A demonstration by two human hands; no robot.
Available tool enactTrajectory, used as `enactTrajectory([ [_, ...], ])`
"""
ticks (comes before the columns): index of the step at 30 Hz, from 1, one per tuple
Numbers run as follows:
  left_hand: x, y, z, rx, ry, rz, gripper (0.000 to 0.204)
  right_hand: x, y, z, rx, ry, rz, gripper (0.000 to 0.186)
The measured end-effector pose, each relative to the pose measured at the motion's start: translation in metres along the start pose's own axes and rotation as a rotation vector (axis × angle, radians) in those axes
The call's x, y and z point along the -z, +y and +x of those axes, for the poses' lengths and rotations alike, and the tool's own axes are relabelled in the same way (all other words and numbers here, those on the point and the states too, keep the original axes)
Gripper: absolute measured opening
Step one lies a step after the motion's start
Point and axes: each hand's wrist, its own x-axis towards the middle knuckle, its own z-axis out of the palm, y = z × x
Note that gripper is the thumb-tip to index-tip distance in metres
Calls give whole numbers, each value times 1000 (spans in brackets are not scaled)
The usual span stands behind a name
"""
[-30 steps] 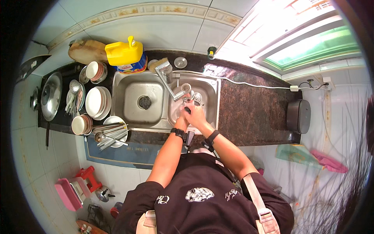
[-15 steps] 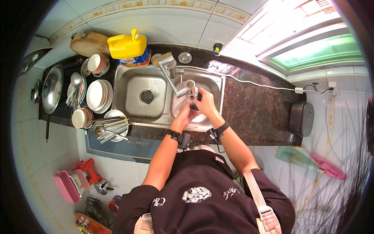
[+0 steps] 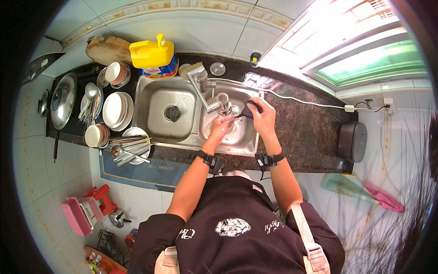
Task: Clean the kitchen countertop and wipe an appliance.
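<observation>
My right hand (image 3: 264, 119), at the right of the steel sink (image 3: 166, 136), has its fingers wrapped round a dark utensil (image 3: 250, 107), whose full shape I cannot make out. My left hand (image 3: 221, 126) is closed in the right basin, beneath the tap head (image 3: 223, 102), near the utensil's lower end. Running water is around its fingers, so what they hold is unclear. The jointed tap arm (image 3: 200, 96) reaches over that basin. A dark drain strainer (image 3: 172, 113) lies in the left basin.
Stacked plates (image 3: 112, 112), bowls (image 3: 93, 136), a dish of chopsticks (image 3: 137, 148) and a pan lid (image 3: 64, 99) crowd the left counter. A yellow jug (image 3: 150, 55) and cutting board (image 3: 106, 49) stand behind. A white cable (image 3: 301, 99) crosses the right counter toward a dark container (image 3: 351, 141).
My right hand has moved right and up from beside my left hand, bringing the dark utensil out from under the tap. My left hand stays beneath the tap.
</observation>
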Motion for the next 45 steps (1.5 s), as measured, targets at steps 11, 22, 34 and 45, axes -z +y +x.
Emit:
enactTrajectory([
  [11,-34,7,10,69,6,-621,40,-32,30,-27,-247,-306,372,13],
  [22,16,-13,3,153,27,-869,64,-60,34,-37,-496,-500,759,25],
  [34,36,20,-26,152,-95,-490,45,-84,118,-3,-477,-450,219,22],
  [45,51,-16,-2,192,107,-222,39,-69,97,-16,-437,-469,300,32],
])
